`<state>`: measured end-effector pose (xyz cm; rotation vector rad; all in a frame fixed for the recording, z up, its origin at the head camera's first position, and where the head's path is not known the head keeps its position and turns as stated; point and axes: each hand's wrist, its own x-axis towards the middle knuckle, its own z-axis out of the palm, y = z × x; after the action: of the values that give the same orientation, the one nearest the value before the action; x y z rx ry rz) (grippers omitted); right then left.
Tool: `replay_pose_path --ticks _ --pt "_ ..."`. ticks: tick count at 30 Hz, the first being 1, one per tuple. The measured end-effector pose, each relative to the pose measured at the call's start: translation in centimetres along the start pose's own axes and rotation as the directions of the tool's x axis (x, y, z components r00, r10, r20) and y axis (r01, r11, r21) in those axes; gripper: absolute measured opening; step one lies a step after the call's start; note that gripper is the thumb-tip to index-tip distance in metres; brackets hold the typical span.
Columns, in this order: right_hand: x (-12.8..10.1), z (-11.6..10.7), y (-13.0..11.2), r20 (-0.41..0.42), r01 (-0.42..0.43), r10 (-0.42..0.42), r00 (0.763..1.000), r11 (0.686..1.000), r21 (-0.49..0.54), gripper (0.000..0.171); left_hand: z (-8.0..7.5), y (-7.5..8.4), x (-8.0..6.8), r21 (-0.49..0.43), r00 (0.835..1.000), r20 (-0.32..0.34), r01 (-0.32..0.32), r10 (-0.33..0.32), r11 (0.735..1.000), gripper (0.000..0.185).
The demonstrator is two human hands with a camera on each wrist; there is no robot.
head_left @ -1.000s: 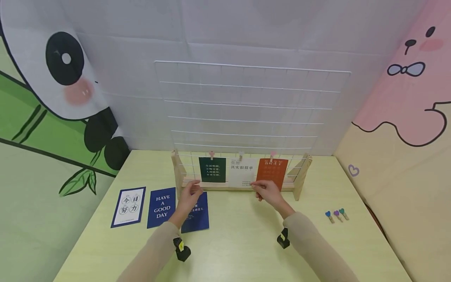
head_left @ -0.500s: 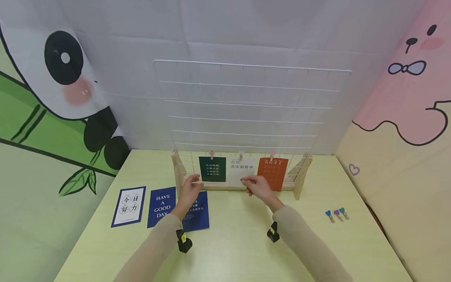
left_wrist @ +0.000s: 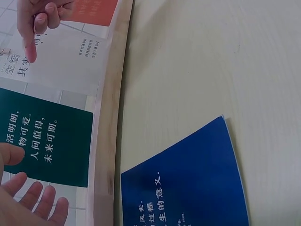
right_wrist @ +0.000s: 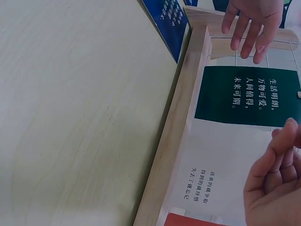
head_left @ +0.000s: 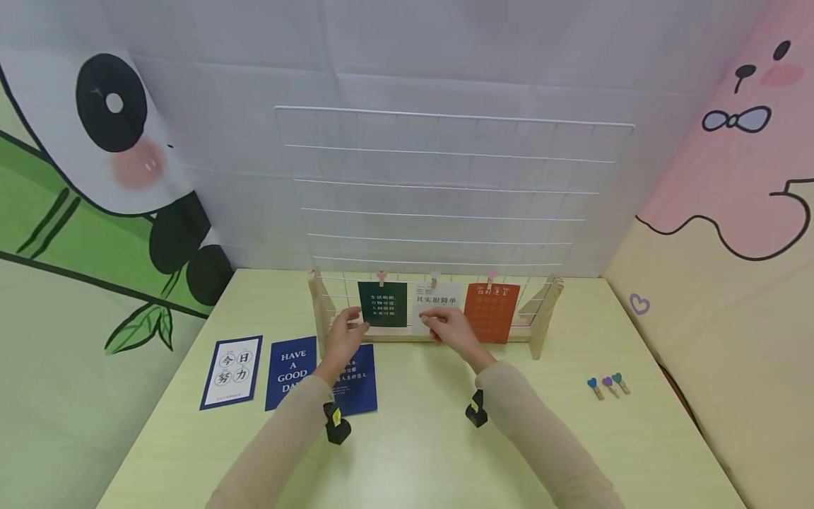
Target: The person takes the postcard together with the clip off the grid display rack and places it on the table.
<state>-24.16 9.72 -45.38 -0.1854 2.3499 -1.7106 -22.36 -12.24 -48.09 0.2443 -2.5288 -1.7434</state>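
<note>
Three cards hang in a row from the wire grid rack [head_left: 445, 189]: a green card [head_left: 384, 304], a white card [head_left: 429, 293] and an orange card [head_left: 492, 313], each under a small clothespin. My left hand [head_left: 344, 338] is at the green card's left edge, fingers spread and relaxed; in the left wrist view its thumb [left_wrist: 10, 154] overlaps the card's face. My right hand [head_left: 453, 332] is in front of the white card, holding nothing. In the right wrist view its index finger [right_wrist: 284, 134] reaches toward the green card while its other fingers are loosely bent.
On the table [head_left: 413, 438] to the left lie a blue-bordered white card [head_left: 232, 372], a blue card [head_left: 292, 364] and another blue card [head_left: 361, 382], partly behind the left forearm. Three heart-topped clothespins [head_left: 608, 387] lie at the right. Wooden supports [head_left: 545, 318] frame the rack.
My right hand has moved left from the orange card's edge, across the white card toward the green one. My left hand has risen slightly along the green card's left edge. The cards stay hung.
</note>
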Motion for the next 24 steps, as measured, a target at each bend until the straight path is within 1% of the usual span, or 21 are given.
replay_pose_path --ticks 6,12,18,24 --pt "0.5 0.4 -0.8 0.013 0.031 -0.032 0.999 0.999 0.012 0.027 0.1 0.3 0.3 0.012 1.000 -0.010 0.007 -0.007 1.000 0.039" --pt "1.1 0.7 -2.0 0.015 0.091 -0.091 0.996 0.996 0.025 0.027 0.0 0.5 0.6 0.006 0.999 -0.012 -0.030 0.030 1.000 0.038" --pt "1.6 1.0 -3.4 0.010 0.145 -0.145 0.989 0.989 0.027 0.025 0.0 0.6 0.7 0.004 0.999 -0.005 -0.042 0.042 0.999 0.037" --pt "2.1 1.4 -4.6 -0.005 0.145 -0.145 0.989 0.989 0.003 0.026 0.1 0.6 0.9 -0.031 0.999 -0.032 -0.031 0.030 0.999 0.035"
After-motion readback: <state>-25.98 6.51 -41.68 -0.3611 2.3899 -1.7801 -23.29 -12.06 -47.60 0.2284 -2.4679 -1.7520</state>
